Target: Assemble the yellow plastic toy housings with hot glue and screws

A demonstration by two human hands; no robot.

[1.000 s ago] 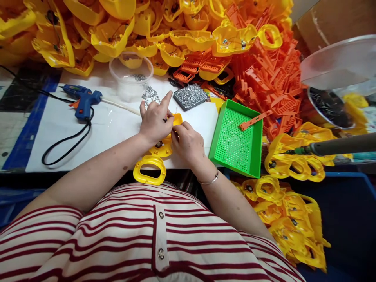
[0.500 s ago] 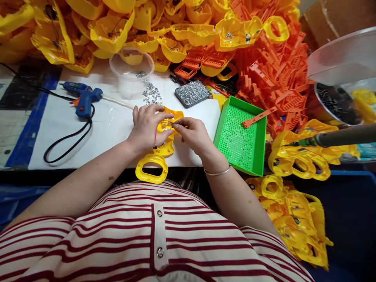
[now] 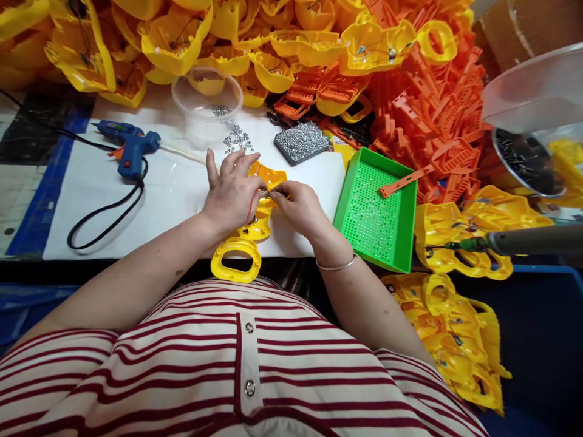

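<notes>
A yellow plastic shell (image 3: 261, 226) with a ring-shaped handle (image 3: 235, 261) lies on the white work surface, its hollow side up and the handle toward me. My left hand (image 3: 233, 193) is over the shell, thumb and forefinger pinched together on a thin wire, the other fingers raised. From that pinch a red wire (image 3: 251, 207) curves down into the shell. Facing it, my right hand (image 3: 298, 205) pinches thin wire at its fingertips, almost touching the left fingertips. The wire ends between them are too small to make out.
At left lies a blue glue gun (image 3: 133, 149) with a black cord. Ahead are a clear tub (image 3: 207, 100), loose screws (image 3: 237, 139) and a black tray of screws (image 3: 302, 142). A green basket (image 3: 405, 233) stands right. Yellow shells and orange parts (image 3: 423, 115) pile behind; a screwdriver (image 3: 523, 241) juts in from the right.
My left thumb and forefinger, earlier spread apart over the shell, have closed together beside the right fingertips. The other left fingers have lifted. My right hand keeps its pinch, nearly in place.
</notes>
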